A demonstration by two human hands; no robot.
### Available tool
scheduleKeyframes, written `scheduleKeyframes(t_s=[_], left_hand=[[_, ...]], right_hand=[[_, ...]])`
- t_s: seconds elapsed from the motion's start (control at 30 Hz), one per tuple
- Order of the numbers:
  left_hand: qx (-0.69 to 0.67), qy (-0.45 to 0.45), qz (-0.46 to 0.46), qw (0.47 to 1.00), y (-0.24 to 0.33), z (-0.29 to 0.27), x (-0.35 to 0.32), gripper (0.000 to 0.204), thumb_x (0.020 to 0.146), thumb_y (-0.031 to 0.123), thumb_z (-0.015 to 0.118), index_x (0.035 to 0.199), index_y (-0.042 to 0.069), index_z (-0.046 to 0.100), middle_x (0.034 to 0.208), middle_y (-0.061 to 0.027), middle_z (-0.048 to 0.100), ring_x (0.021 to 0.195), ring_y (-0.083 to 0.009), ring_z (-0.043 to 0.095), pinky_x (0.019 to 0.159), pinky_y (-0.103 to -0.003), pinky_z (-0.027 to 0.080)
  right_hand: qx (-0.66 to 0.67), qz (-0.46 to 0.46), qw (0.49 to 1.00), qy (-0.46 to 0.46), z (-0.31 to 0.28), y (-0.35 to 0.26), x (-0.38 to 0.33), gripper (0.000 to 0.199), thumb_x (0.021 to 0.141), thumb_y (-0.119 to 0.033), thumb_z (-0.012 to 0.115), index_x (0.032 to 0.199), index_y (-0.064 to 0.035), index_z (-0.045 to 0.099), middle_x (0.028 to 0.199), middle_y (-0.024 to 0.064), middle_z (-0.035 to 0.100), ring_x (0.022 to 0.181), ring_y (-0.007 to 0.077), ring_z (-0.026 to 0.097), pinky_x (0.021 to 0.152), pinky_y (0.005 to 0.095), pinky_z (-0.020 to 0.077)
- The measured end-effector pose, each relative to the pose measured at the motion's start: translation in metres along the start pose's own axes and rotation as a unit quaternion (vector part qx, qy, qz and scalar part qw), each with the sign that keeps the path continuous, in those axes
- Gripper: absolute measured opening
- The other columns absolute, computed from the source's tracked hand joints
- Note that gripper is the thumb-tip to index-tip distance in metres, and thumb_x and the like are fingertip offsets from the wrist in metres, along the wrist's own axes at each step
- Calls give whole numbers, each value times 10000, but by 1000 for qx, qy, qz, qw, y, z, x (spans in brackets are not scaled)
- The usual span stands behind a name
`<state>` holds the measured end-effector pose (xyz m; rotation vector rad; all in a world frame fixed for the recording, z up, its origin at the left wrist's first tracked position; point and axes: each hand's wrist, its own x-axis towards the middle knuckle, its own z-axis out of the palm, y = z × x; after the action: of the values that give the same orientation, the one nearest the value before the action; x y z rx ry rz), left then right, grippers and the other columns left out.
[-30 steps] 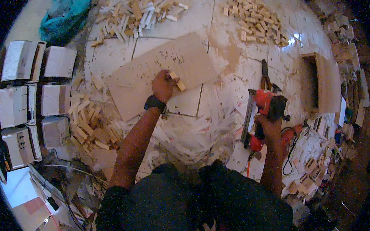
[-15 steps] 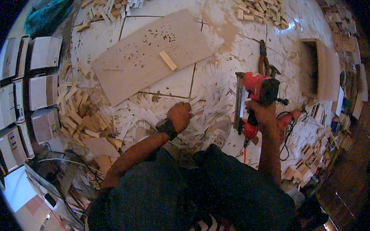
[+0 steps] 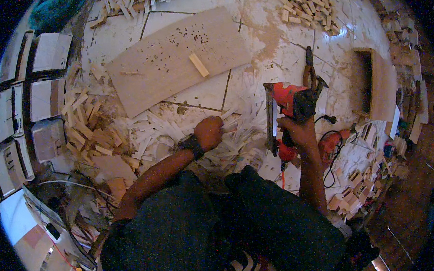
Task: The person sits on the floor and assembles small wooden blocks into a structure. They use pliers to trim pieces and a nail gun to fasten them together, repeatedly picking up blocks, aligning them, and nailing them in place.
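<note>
My right hand is wrapped round the grip of a red and black nail gun, with an orange air hose running from the bottom of the handle. Over a heap of thin pale wood strips, my left hand is curled closed; whatever its fingers hold, if anything, is hidden. A watch sits on that wrist. Beyond the left hand, a flat wooden board lies slantwise on the floor. It bears a short wood block and scattered dark bits.
Pincers and a hammer lie beyond the nail gun. To the right are an open wooden box and a red corded power tool. Offcuts pile up at left, beside pale box-like pieces. Small blocks heap up at the back.
My right hand has brought the nail gun a little to the left, closer to my left hand. The left hand stays closed near the strips and has shifted only slightly.
</note>
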<state>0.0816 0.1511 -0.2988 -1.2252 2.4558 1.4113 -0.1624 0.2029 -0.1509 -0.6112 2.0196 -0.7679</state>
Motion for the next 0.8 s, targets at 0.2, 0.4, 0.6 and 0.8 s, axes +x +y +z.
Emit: scheduleKeyframes(t_s=[0.2,0.4,0.6,0.8], left_hand=[[-150,100,4,984,1,-34,-7,242,750,143,643,954,17,612,832,-176,648,718,-339,618,671,-400,490],[-111,112,-6,988,-12,-48,-4,237,745,158,672,924,3,656,880,-174,662,759,-266,647,692,-340,492],[-167,75,-48,982,-19,-59,-1,271,751,201,665,932,1,649,816,-145,658,719,-258,628,734,-370,452],[-288,79,-156,941,-28,-67,4,285,729,168,692,945,-13,648,844,-143,667,710,-211,636,689,-325,492]], right_hand=[[-9,12,1000,5,-2,-4,-2,323,638,-21,701,927,-23,557,729,37,580,603,141,567,540,289,483],[-13,28,1000,1,4,-6,2,359,626,-8,709,951,-22,557,759,37,583,616,145,574,536,292,486],[62,7,998,4,10,-12,2,368,630,0,709,963,-23,554,789,43,587,626,155,581,542,297,492],[0,29,999,-16,13,-28,3,377,634,1,703,975,-22,546,782,39,582,645,153,580,569,300,494]])
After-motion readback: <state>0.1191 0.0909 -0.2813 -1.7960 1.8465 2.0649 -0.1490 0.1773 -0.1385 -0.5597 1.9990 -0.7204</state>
